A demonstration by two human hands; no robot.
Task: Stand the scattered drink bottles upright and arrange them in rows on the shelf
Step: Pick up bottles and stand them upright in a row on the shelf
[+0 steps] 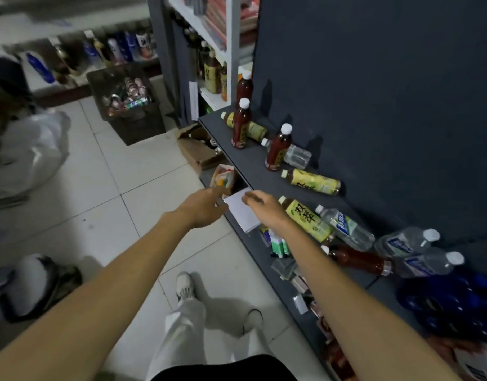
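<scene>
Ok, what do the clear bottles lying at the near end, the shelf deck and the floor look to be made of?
Clear bottles: thin transparent plastic, glossy; you see through the walls, white screw caps, printed labels.
Shelf deck: looks like dark grey painted metal or laminate, matte with little glare; I cannot tell which.
Floor: pale ceramic-looking tiles, smooth with slight sheen and visible grout lines.

This looks like a small shop, probably a convenience store. A dark shelf [253, 166] carries scattered drink bottles, with a white price tag [243, 209] clipped at its front edge. Beyond the shelf's far end stand white racks [228, 50] stocked with bottles, and left of it a crate of cans [126, 103] on the tiled floor
</scene>
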